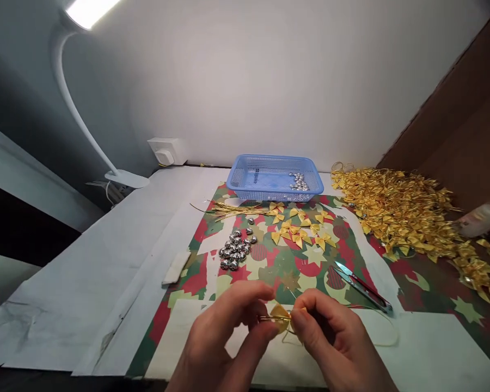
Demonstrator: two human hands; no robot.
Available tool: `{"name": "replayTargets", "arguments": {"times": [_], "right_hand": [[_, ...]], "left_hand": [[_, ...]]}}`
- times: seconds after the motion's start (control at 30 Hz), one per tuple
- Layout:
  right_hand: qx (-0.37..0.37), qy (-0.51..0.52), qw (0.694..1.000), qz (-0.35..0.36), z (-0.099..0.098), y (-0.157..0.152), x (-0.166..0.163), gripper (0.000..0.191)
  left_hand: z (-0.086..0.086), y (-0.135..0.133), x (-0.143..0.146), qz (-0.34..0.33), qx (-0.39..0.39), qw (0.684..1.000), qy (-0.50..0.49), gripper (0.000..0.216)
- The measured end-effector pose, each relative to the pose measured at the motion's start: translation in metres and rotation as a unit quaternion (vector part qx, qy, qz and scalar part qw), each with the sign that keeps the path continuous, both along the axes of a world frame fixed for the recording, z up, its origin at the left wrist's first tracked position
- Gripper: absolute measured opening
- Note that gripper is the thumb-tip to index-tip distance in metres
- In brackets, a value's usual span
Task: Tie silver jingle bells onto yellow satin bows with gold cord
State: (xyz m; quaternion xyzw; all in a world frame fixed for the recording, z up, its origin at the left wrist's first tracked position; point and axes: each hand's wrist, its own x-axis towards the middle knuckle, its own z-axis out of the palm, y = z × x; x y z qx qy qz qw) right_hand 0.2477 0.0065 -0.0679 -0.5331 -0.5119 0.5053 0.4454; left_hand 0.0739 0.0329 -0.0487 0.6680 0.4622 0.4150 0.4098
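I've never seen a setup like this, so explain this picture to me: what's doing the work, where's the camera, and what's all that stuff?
There's no machine here, just a person's bare left hand and right hand. The single picture comes from a camera worn on their head, looking forward and down. Both hands' fingers pinch a small gold bow.

Beyond them, on a red-and-green patterned covering, lie round silver bells, gold cords, loose gold bows and thread snips. Behind stands a blue plastic basket; a big gold heap lies at right. A desk lamp stands at left.
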Motion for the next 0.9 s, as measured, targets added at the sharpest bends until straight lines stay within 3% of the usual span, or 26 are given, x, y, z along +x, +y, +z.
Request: {"name": "replayTargets", "arguments": {"times": [0.13,0.2,0.33,0.47,0.67,0.9], "right_hand": [[0.033,-0.001,0.999,-0.02,-0.005,0.0,-0.005,0.037],[0.069,-0.016,0.997,-0.029,-0.006,0.0,-0.008,0.033],[0.116,-0.058,0.99,-0.063,-0.006,-0.002,-0.014,0.027],[0.135,-0.073,0.986,-0.069,-0.008,-0.003,-0.019,0.027],[0.078,-0.029,0.993,-0.082,-0.006,0.001,-0.021,0.03],[0.079,-0.047,0.993,-0.078,-0.01,0.0,-0.019,0.031]], "left_hand": [[0.005,0.001,-0.001,-0.045,-0.2,0.973,-0.105,0.02],[0.008,0.003,0.0,-0.047,-0.255,0.956,-0.136,0.016],[0.012,0.005,0.0,-0.006,-0.247,0.964,-0.102,0.015],[0.013,0.006,0.002,-0.01,-0.237,0.969,-0.064,0.021],[0.01,0.008,0.005,-0.028,-0.324,0.933,-0.157,0.016],[0.003,0.009,0.004,-0.037,-0.351,0.917,-0.185,0.012]]}}
